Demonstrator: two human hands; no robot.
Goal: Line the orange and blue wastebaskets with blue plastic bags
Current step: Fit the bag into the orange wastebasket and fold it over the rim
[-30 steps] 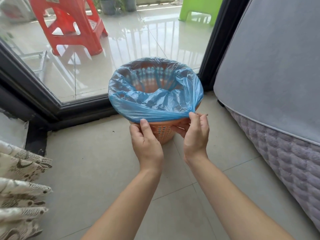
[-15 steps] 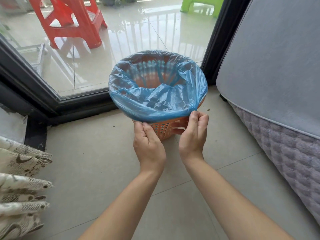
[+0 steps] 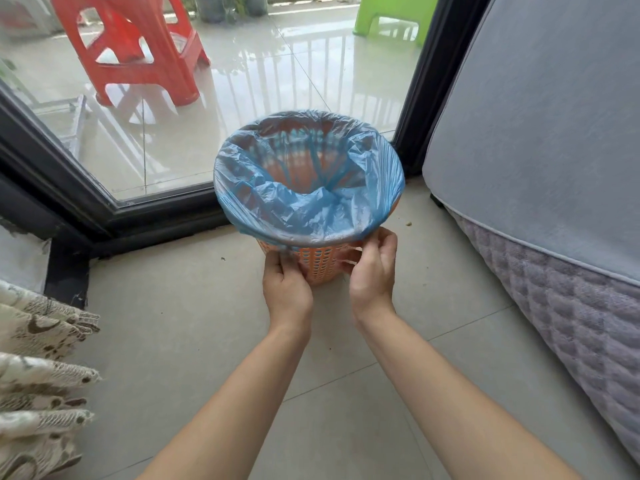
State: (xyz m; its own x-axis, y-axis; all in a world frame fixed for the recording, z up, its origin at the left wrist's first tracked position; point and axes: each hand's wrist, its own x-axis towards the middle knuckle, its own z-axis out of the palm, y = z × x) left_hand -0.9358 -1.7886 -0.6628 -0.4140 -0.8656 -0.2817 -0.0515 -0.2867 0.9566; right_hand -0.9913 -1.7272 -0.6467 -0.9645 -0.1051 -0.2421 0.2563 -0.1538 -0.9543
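An orange perforated wastebasket (image 3: 320, 261) stands on the tiled floor in front of a glass door. A thin blue plastic bag (image 3: 311, 209) lines it, its edge folded down over the whole rim. My left hand (image 3: 285, 282) is at the near left of the basket, fingers curled at the bag's lower edge. My right hand (image 3: 372, 271) is at the near right, fingers bent and pinching the bag's hem just under the rim. No blue wastebasket is in view.
A grey-covered mattress or sofa (image 3: 554, 202) stands close on the right. The black door frame (image 3: 104, 209) runs behind the basket. Beyond the glass stand a red plastic stool (image 3: 138, 57) and a green one (image 3: 394, 15). A lace curtain (image 3: 38, 375) hangs at the left.
The bag's near edge has been drawn further down over the rim. Both hands have dropped slightly and moved closer to the basket's wall.
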